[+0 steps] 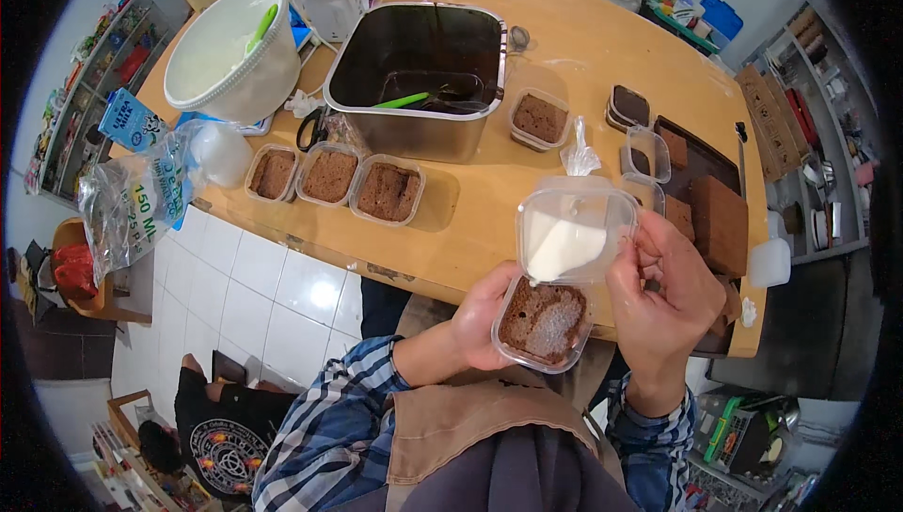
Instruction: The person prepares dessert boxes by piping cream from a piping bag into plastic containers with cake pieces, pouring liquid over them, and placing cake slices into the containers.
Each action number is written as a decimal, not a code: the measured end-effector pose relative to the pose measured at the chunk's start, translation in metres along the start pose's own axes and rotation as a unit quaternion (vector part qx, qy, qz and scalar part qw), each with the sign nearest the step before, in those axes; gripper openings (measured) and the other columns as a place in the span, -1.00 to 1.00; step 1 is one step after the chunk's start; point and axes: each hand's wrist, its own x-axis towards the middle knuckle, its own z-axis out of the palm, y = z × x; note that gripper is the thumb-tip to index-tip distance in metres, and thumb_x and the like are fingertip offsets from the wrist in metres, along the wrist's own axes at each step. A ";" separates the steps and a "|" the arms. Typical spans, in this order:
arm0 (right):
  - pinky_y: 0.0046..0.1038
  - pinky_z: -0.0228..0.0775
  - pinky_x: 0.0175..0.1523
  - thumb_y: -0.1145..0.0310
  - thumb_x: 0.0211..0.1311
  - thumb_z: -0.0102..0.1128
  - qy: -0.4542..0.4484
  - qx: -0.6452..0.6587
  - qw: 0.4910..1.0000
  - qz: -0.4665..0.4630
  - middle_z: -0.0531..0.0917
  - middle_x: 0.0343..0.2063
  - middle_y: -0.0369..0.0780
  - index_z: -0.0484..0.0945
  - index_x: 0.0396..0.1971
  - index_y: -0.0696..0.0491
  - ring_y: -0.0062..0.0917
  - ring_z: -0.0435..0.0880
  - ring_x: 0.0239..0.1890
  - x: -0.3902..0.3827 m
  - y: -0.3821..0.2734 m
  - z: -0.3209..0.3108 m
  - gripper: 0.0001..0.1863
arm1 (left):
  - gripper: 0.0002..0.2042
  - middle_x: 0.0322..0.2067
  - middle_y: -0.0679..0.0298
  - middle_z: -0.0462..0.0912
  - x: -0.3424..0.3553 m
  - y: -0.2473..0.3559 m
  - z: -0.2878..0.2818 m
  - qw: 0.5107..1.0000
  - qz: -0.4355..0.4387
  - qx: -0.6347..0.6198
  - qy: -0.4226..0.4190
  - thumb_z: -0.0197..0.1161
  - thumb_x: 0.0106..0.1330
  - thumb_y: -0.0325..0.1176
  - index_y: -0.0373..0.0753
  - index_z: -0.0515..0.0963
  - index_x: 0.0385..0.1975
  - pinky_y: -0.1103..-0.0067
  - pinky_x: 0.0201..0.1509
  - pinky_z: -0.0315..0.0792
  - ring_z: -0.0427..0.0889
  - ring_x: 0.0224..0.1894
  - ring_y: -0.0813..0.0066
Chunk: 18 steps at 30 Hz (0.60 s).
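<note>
My left hand [480, 319] is wrapped around the side of a clear plastic cup of brown cake [523, 322], held near the table's front edge. A pale wet-looking patch covers the right part of that cake. Just above it, my right hand [670, 300] grips the rim of a second clear plastic container of white liquid [562, 245]. This container is tilted toward me, its lower edge over the cake cup. On the table to the left stand three more cake cups [328, 175] in a row. Another cup of cake [540, 119] sits farther back.
A deep rectangular pan [414, 141] with dark residue and a green-handled spatula stands mid-table. Left of it is a white bowl [202, 56]. On the right lies a dark tray [704, 153] with cake blocks [720, 220]. A person in black [230, 427] is at the lower left.
</note>
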 end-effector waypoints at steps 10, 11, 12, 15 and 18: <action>-0.63 0.36 -0.50 0.70 -0.24 0.11 -0.007 -0.040 0.999 -0.035 0.53 -0.58 -0.17 0.47 -0.36 0.21 -0.56 0.53 -0.59 -0.005 -0.007 -0.002 -0.70 | -0.50 -0.03 0.15 0.36 0.000 0.000 0.004 0.999 0.036 -0.005 0.002 -0.37 0.26 -0.01 -0.20 0.18 0.07 0.36 -0.03 0.35 0.43 -0.07 0.25; -0.70 0.37 -0.43 0.74 -0.18 0.07 -0.029 -0.035 0.999 -0.011 0.57 -0.49 -0.18 0.48 -0.32 0.25 -0.65 0.56 -0.48 -0.006 -0.008 -0.004 -0.70 | -0.50 -0.01 0.17 0.34 0.000 0.000 0.003 0.999 0.038 -0.001 -0.015 -0.37 0.27 0.00 -0.18 0.17 0.08 0.36 -0.02 0.35 0.42 -0.06 0.26; -0.70 0.37 -0.43 0.74 -0.18 0.07 -0.030 -0.034 0.999 -0.011 0.57 -0.49 -0.18 0.48 -0.32 0.25 -0.65 0.56 -0.48 -0.006 -0.008 -0.002 -0.70 | -0.50 -0.01 0.17 0.34 0.000 0.000 0.002 0.999 0.039 -0.002 -0.014 -0.37 0.27 0.00 -0.18 0.17 0.08 0.36 -0.02 0.35 0.42 -0.06 0.26; -0.55 0.34 -0.58 0.67 -0.31 0.13 0.007 -0.031 0.998 -0.054 0.48 -0.70 -0.17 0.47 -0.40 0.18 -0.48 0.50 -0.71 -0.005 -0.008 0.000 -0.70 | -0.49 0.00 0.17 0.33 0.000 0.000 0.000 0.999 0.046 0.010 -0.025 -0.38 0.26 0.02 -0.17 0.16 0.09 0.35 -0.02 0.34 0.42 -0.05 0.26; -0.53 0.34 -0.58 0.66 -0.31 0.13 -0.012 -0.046 0.997 -0.056 0.48 -0.71 -0.17 0.47 -0.40 0.17 -0.46 0.49 -0.71 -0.007 -0.013 -0.004 -0.69 | -0.49 0.01 0.17 0.32 0.000 0.001 -0.002 0.999 0.052 0.000 -0.013 -0.37 0.26 0.02 -0.16 0.15 0.10 0.34 -0.01 0.34 0.40 -0.04 0.25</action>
